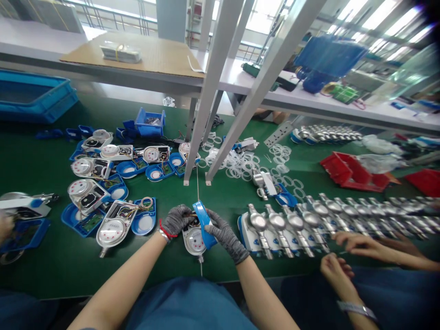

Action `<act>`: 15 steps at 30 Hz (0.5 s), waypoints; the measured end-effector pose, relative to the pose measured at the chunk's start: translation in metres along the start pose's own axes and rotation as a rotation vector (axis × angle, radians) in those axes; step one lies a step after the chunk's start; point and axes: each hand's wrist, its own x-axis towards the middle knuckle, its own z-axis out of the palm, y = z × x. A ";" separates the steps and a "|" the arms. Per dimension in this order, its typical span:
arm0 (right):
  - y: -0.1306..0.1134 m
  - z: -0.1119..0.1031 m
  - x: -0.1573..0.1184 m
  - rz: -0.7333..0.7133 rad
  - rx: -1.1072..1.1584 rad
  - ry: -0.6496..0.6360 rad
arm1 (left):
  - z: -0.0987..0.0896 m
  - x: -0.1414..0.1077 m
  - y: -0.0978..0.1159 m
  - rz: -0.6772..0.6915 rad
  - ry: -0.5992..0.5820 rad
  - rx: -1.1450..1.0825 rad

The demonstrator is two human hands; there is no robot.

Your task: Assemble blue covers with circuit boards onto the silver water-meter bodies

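Observation:
In front of me on the green bench is an opened meter with a round, pale face and a metal pipe end pointing toward me. My left hand, in a grey glove, has its fingers closed on the far left edge of the meter's housing. With my gloved right hand I grip the blue cover, which stands tilted on edge at the housing's right side. Fingers and cover hide part of the interior. Left of my hands lies another opened meter, beside its blue cover with a coiled wire on it.
More opened meters lie at left. Rows of metal-bodied meters stand at right, near a co-worker's hands. Metal posts rise ahead. Clear rings, a blue bin and red bins lie farther back.

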 end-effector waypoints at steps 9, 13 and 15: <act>-0.001 0.002 0.001 0.011 0.012 0.004 | -0.015 -0.019 -0.004 0.135 -0.088 -0.083; 0.003 0.002 0.002 0.024 0.007 0.002 | -0.019 -0.016 -0.003 0.185 -0.124 0.064; 0.004 0.003 0.001 0.025 -0.024 0.019 | -0.019 -0.016 -0.003 0.226 -0.077 0.152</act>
